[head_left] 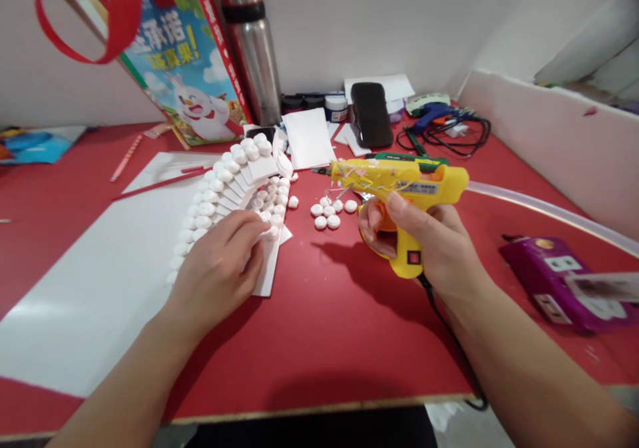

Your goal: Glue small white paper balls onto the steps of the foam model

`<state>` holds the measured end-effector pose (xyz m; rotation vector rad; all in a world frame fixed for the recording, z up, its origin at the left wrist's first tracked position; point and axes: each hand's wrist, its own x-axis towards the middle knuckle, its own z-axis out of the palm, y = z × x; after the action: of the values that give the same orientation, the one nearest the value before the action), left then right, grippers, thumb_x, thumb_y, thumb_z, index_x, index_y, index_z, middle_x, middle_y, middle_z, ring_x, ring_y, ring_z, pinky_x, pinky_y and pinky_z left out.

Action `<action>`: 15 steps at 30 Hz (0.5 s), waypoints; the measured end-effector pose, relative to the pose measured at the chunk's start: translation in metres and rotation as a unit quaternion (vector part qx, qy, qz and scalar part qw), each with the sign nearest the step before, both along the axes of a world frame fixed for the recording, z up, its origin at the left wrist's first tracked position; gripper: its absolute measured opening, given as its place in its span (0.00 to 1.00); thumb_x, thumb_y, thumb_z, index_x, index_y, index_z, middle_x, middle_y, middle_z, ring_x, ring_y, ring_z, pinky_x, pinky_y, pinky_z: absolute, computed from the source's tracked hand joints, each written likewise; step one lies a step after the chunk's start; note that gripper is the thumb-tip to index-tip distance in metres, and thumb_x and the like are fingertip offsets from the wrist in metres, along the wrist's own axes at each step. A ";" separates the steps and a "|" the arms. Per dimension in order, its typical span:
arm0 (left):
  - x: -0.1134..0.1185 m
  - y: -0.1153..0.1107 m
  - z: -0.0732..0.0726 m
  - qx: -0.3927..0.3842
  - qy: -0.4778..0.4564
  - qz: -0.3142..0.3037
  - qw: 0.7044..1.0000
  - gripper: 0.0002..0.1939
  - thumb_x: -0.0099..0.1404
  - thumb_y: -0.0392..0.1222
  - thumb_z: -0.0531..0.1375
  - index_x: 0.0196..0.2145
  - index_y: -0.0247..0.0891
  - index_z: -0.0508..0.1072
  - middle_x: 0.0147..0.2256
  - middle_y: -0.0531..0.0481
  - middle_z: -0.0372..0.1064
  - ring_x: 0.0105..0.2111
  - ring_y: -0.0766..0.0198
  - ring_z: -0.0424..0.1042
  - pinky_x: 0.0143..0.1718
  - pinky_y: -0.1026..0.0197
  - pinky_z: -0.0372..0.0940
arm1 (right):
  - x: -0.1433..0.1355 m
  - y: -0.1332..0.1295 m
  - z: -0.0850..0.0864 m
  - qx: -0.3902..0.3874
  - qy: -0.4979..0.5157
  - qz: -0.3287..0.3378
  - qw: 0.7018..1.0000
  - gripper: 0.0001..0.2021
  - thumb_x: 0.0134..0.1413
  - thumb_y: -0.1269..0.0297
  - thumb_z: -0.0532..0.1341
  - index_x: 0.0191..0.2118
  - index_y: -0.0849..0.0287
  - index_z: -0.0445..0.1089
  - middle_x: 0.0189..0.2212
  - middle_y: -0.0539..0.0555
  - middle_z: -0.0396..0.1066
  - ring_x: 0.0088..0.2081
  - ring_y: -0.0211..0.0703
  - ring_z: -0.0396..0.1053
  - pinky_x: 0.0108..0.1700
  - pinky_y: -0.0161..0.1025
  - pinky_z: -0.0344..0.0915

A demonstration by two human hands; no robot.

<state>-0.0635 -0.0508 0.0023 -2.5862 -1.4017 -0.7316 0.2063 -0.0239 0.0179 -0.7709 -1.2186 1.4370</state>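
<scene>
My right hand (pixel 439 241) is wrapped round the grip of a yellow hot glue gun (pixel 419 185), its nozzle pointing left above the table. A clear glue stick (pixel 549 208) trails from the gun's rear. My left hand (pixel 219 268) has its fingers pinched at a small white round piece (pixel 270 231) on the right side of a curved white craft piece (pixel 234 192). Rows of similar white rounds line the craft's outer edge, with thin white slats inside. Several loose white rounds (pixel 327 214) lie on the table between the craft and the gun.
A white board (pixel 90 288) lies at left on the red table (pixel 309 341). Behind stand an illustrated box (pixel 184 68), a steel thermos (pixel 257 55) and small jars. A black phone (pixel 372 115), white cards (pixel 308 138) and tangled cables (pixel 459 135) lie farther back. A purple outlet block (pixel 564 281) is at right.
</scene>
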 end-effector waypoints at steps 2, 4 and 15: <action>-0.002 0.001 0.001 -0.023 -0.020 -0.027 0.999 0.10 0.72 0.32 0.54 0.48 0.37 0.71 0.47 0.41 0.71 0.47 0.56 0.73 0.49 0.54 0.70 | 0.000 0.000 -0.001 0.001 -0.003 0.003 1.000 0.15 0.61 0.55 0.66 0.28 0.61 0.74 0.25 0.51 0.66 0.22 0.34 0.61 0.21 0.34 0.53; -0.001 0.003 -0.001 -0.038 -0.029 -0.037 0.998 0.10 0.72 0.31 0.54 0.48 0.36 0.71 0.47 0.41 0.71 0.47 0.56 0.73 0.50 0.54 0.70 | 0.001 0.000 -0.001 -0.002 -0.005 0.005 1.000 0.16 0.62 0.55 0.66 0.28 0.61 0.73 0.24 0.51 0.66 0.22 0.34 0.60 0.21 0.34 0.53; 0.005 0.007 -0.009 -0.008 -0.033 -0.009 0.999 0.06 0.73 0.32 0.55 0.43 0.36 0.72 0.43 0.43 0.72 0.42 0.59 0.74 0.44 0.55 0.72 | 0.000 -0.001 0.000 0.000 -0.021 0.001 1.000 0.15 0.62 0.54 0.65 0.29 0.60 0.73 0.25 0.51 0.66 0.21 0.34 0.59 0.22 0.36 0.52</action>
<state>-0.0586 -0.0440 -0.0063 -2.6130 -1.4081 -0.8194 0.2067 -0.0244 0.0179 -0.8030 -1.2509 1.4296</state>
